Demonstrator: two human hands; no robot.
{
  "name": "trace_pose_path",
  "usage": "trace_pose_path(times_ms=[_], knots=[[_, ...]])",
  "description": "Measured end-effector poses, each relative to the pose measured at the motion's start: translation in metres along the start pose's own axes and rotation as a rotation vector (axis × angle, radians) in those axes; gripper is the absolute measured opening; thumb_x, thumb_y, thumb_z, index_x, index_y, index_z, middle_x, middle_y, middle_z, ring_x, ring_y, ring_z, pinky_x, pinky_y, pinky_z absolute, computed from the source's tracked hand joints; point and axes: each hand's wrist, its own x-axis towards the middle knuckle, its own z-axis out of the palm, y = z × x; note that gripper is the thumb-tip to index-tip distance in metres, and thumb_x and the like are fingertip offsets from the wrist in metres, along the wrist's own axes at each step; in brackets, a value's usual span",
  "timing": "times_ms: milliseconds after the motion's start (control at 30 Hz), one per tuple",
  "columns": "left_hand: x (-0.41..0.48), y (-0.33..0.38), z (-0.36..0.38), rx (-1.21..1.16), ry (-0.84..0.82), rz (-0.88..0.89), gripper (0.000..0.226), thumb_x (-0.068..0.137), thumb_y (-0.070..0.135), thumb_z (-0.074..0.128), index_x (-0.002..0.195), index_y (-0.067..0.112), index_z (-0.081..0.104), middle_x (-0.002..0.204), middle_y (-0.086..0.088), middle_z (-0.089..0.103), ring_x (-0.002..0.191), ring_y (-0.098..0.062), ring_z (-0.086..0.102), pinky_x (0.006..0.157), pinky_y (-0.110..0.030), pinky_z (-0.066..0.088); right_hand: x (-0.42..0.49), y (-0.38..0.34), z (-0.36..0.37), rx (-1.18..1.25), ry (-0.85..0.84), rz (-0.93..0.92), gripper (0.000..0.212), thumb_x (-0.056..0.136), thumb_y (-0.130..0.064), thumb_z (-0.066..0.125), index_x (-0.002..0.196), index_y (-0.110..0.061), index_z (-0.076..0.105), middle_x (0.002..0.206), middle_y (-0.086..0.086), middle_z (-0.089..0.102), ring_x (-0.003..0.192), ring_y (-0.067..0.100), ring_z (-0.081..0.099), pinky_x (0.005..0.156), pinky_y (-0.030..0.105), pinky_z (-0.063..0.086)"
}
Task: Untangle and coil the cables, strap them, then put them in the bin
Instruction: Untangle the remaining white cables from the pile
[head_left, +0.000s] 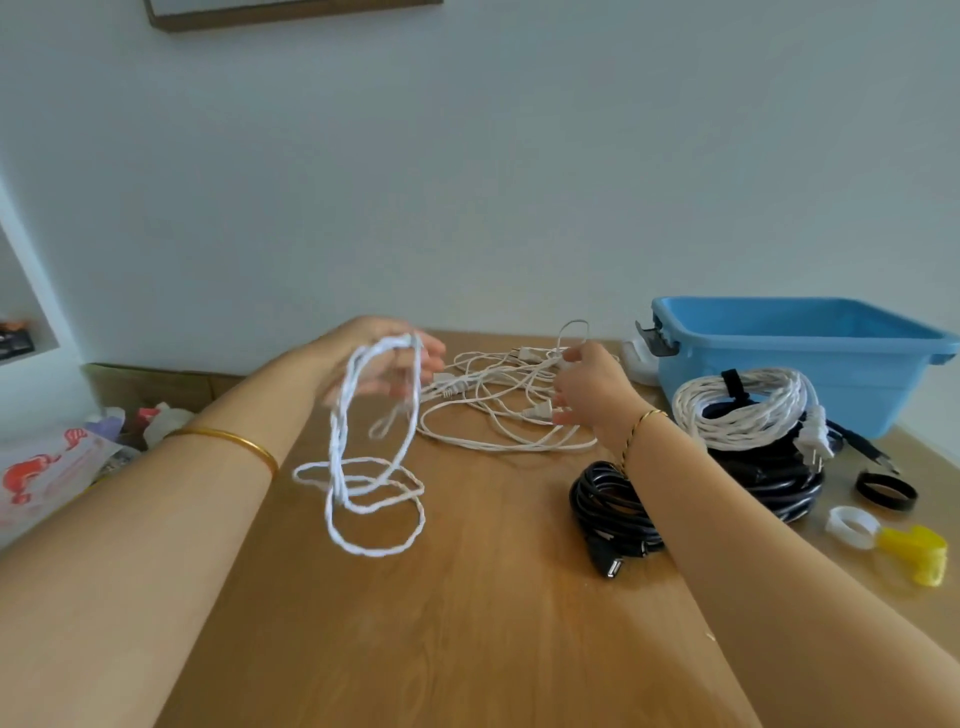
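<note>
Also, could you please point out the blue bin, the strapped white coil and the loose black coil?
blue bin (872, 395): head view, on its front wall.
strapped white coil (779, 410): head view, on the twisted strands.
loose black coil (602, 499): head view, on its left-hand loops.

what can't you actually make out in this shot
Head view only.
Blue bin: its floor is hidden by its own near wall.
Left hand: motion blur, so its grip on the twisted white cable is unclear.
Thin white tangle: strands too fine to count the cables.
Black coil: partly behind the right forearm.
Frame on the wall: cut off by the top edge.
</note>
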Motion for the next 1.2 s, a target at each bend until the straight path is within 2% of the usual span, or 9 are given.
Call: trace_pose_path(times_ms=[67, 267, 433, 500, 633, 733, 833, 1067, 1200], knots=[[-0.008, 0.000, 0.013, 0.193, -0.117, -0.087, 0.019, 0.094, -0.002, 0.049, 0.103, 0.004, 0.065, 0.107, -0.016, 0.067, 0.088, -0.018, 0.067, 0.072, -0.026, 0.059, -0.004, 0.004, 0.004, 0.040, -0.042, 0.031, 0.040, 0.095, 0.003, 0.032, 0.134, -0.004, 0.038, 0.084, 0.005, 0.046, 0.071, 0.022, 0.052, 0.060, 0.032, 0.056], [-0.020, 0.006, 0.042, 0.030, -0.583, -0.063, 0.023, 0.077, -0.006, 0.061, 0.098, 0.003, 0.057, 0.098, -0.019, 0.070, 0.095, -0.035, 0.066, 0.090, -0.045, 0.054, -0.012, 0.010, 0.034, 0.409, -0.383, 0.330, 0.042, 0.101, -0.028, 0.041, 0.123, 0.007, 0.044, 0.103, 0.025, 0.060, 0.080, 0.032, 0.063, 0.070, 0.041, 0.054], [-0.026, 0.007, 0.051, 0.085, -0.884, -0.093, 0.028, 0.083, -0.013, 0.058, 0.105, 0.005, 0.059, 0.110, -0.023, 0.065, 0.116, -0.044, 0.053, 0.101, -0.054, 0.044, -0.006, 0.015, 0.046, 0.566, -0.538, 0.490, 0.034, 0.095, -0.013, 0.042, 0.123, 0.006, 0.051, 0.134, 0.027, 0.048, 0.112, 0.036, 0.054, 0.112, 0.046, 0.031], [-0.027, 0.007, 0.052, 0.124, -0.899, -0.086, 0.030, 0.079, -0.008, 0.063, 0.105, 0.005, 0.059, 0.106, -0.019, 0.068, 0.116, -0.044, 0.052, 0.104, -0.058, 0.039, -0.010, 0.012, 0.045, 0.653, -0.483, 0.460, 0.036, 0.091, -0.002, 0.046, 0.126, -0.003, 0.054, 0.138, 0.008, 0.049, 0.129, 0.021, 0.048, 0.111, 0.034, 0.033], [-0.031, 0.015, 0.047, 0.114, -0.888, -0.076, 0.031, 0.078, -0.016, 0.060, 0.100, 0.005, 0.062, 0.094, -0.014, 0.070, 0.102, -0.034, 0.063, 0.096, -0.049, 0.050, -0.007, 0.013, 0.039, 0.001, -0.071, 0.134, 0.010, 0.087, 0.005, 0.050, 0.081, -0.001, 0.056, 0.072, 0.012, 0.057, 0.060, 0.022, 0.057, 0.067, 0.034, 0.055], [-0.033, 0.028, 0.047, 0.115, -0.492, 0.136, 0.025, 0.079, -0.021, 0.057, 0.089, 0.002, 0.061, 0.087, -0.011, 0.072, 0.088, -0.022, 0.070, 0.082, -0.033, 0.058, -0.011, 0.015, 0.031, -0.405, -0.059, -0.017, 0.007, 0.091, -0.011, 0.050, 0.085, -0.010, 0.052, 0.064, 0.004, 0.044, 0.051, 0.015, 0.041, 0.044, 0.022, 0.040], [-0.031, 0.036, 0.048, -0.028, -0.216, 0.309, 0.020, 0.075, -0.019, 0.059, 0.082, 0.000, 0.058, 0.082, -0.011, 0.073, 0.086, -0.021, 0.070, 0.081, -0.032, 0.058, -0.023, 0.012, 0.032, -0.151, -0.188, 0.189, 0.025, 0.098, -0.034, 0.045, 0.100, -0.009, 0.049, 0.078, 0.012, 0.055, 0.055, 0.018, 0.050, 0.044, 0.023, 0.045], [-0.044, 0.029, 0.051, 0.065, -0.594, 0.210, 0.024, 0.078, -0.016, 0.061, 0.096, 0.000, 0.063, 0.106, -0.021, 0.067, 0.103, -0.028, 0.066, 0.090, -0.034, 0.053, -0.005, 0.004, 0.032, 1.056, -0.424, 0.473, 0.047, 0.104, -0.029, 0.028, 0.127, 0.008, 0.042, 0.116, 0.022, 0.059, 0.112, 0.034, 0.057, 0.090, 0.046, 0.046], [-0.041, 0.025, 0.041, 0.038, -0.729, -0.027, 0.041, 0.086, -0.021, 0.044, 0.116, 0.003, 0.059, 0.121, -0.016, 0.062, 0.121, -0.030, 0.056, 0.105, -0.049, 0.041, -0.011, -0.005, 0.028, 0.732, -0.300, 0.314, 0.032, 0.102, -0.010, 0.034, 0.077, -0.003, 0.052, 0.049, 0.005, 0.050, 0.058, 0.014, 0.050, 0.062, 0.026, 0.043]])
